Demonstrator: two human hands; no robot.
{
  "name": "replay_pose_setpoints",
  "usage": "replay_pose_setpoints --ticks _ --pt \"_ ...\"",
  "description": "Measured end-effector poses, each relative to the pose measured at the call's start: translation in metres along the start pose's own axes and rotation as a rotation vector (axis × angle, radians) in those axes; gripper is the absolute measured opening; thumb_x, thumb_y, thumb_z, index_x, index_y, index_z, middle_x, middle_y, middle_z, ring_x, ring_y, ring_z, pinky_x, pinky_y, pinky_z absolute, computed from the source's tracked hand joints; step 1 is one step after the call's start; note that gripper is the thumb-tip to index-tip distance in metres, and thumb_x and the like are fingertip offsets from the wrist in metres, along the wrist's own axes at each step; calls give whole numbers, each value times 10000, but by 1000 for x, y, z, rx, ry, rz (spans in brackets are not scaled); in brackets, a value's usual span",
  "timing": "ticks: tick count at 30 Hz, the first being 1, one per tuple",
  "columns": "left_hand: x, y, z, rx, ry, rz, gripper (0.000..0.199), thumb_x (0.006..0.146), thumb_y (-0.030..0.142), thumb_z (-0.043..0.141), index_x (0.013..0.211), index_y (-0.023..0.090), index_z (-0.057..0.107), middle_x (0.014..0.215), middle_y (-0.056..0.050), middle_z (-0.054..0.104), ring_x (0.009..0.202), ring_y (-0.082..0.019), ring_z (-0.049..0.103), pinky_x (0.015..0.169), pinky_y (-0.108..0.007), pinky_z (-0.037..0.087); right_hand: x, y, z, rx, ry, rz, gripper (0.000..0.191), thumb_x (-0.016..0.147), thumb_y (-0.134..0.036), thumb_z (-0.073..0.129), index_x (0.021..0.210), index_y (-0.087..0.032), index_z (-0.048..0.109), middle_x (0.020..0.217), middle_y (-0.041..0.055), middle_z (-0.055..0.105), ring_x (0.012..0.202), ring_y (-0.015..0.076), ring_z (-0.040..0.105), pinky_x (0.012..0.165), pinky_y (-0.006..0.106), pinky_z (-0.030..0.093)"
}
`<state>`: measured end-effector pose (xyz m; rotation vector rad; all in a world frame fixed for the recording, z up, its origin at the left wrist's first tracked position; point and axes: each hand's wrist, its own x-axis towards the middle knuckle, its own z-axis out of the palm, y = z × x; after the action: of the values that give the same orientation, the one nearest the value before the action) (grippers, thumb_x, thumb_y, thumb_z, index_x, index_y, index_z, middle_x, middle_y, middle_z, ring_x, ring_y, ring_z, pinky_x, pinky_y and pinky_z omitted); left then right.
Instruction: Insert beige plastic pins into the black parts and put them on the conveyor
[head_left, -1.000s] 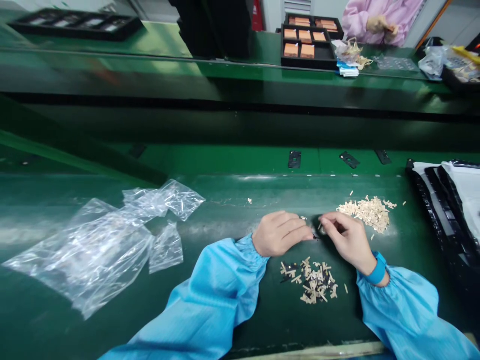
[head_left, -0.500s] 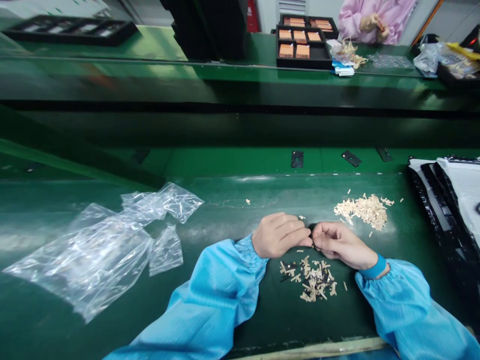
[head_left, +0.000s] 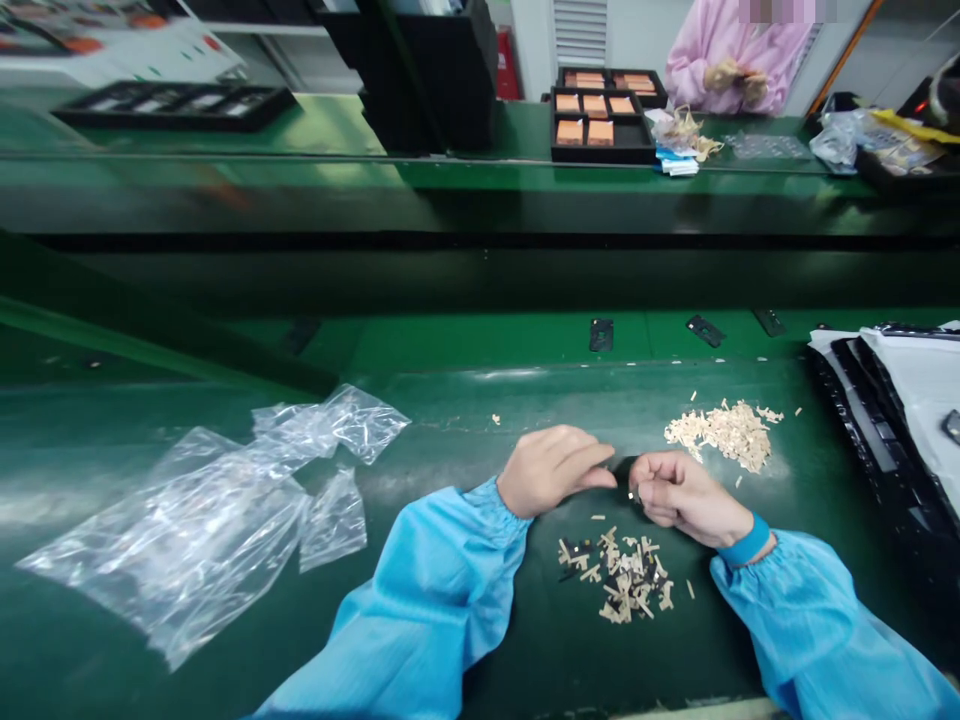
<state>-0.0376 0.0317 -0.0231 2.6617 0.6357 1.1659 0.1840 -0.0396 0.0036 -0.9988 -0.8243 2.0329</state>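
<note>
My right hand (head_left: 679,497) is closed in a pinch, with a small dark part with a light, shiny end (head_left: 635,495) between thumb and fingertips. Facing it, my left hand (head_left: 555,466) has its fingers stretched out and its thumb slightly apart, with nothing visible in it. A narrow gap separates the two hands. Just below them lies a pile of small strip-like parts (head_left: 634,580), beige, black and metallic. Beyond my right hand a heap of pale beige bits (head_left: 731,433) rests on the green work surface (head_left: 450,560).
Clear plastic bags (head_left: 195,540) lie at the left. Black-and-white packages (head_left: 892,420) are stacked at the right. Several flat black parts (head_left: 601,335) sit on the green strip behind. Across the bench, a person in pink sleeves (head_left: 694,60) works near black trays (head_left: 604,148) with orange blocks.
My hands have drawn slightly apart; the left thumb and fingers have opened. The small part now shows in my right pinch. The whole view has tilted slightly upward.
</note>
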Motion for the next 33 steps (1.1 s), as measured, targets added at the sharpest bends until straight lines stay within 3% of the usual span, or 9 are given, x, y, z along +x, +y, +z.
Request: replay_pose_setpoints --ticks 5,10,13,16,20,25,26,29,33 --pt "46 -32 13 140 -109 -404 229 1012 303 545 1168 172 650 1068 -96 744 988 -213 683 917 -336 532 12 7 -5 -47 180 -189 372 736 -450 853 721 -179 599 502 -108 387 413 40 233 426 224 143" --pt "113 -58 48 363 -334 -714 431 979 435 571 1253 104 579 1215 -193 636 1147 -305 596 965 -392 500 17 11 -7 -14 197 -214 368 726 -455 850 729 -188 597 514 -101 410 407 40 222 419 222 145" --pt "137 -63 67 390 -364 -770 331 950 274 601 1172 28 600 1198 -266 599 1177 -355 574 923 -414 516 16 11 -8 -11 190 -222 352 734 -437 842 725 -186 596 506 -101 416 400 36 220 414 219 148" --pt "145 -67 70 361 -395 -778 264 867 70 616 1124 7 628 1153 -274 629 1136 -352 623 896 -400 526 16 12 -8 -1 197 -232 346 732 -426 844 724 -181 600 523 -94 440 399 31 225 411 215 146" --pt "140 -76 47 296 -389 -791 214 840 20 604 1034 68 680 1047 -228 705 1042 -336 697 894 -408 528 18 16 -9 -7 221 -248 364 741 -453 838 730 -181 595 527 -94 438 400 30 236 413 212 151" --pt "106 -65 13 129 -274 -789 141 963 266 559 999 214 685 970 -71 766 1006 -241 732 864 -312 543 19 20 -9 -126 333 -303 395 737 -518 814 753 -187 599 516 -92 430 419 49 270 422 209 179" --pt "94 -57 11 37 -235 -783 159 979 290 533 1040 217 661 979 -41 768 980 -194 735 844 -272 552 19 20 -8 -163 355 -317 394 737 -523 808 753 -188 602 521 -88 434 430 54 281 425 209 188" --pt "59 -27 13 -599 -18 -905 213 890 367 651 960 168 616 883 -37 743 798 -161 720 699 -256 584 17 18 -3 -270 402 -350 378 749 -524 787 749 -190 609 539 -75 439 459 70 304 433 214 215" --pt "30 10 23 -918 63 -1094 368 811 507 712 899 181 565 781 19 645 696 -127 672 634 -274 625 14 16 1 -403 460 -374 326 780 -483 756 748 -189 618 567 -55 474 490 90 365 466 225 286"
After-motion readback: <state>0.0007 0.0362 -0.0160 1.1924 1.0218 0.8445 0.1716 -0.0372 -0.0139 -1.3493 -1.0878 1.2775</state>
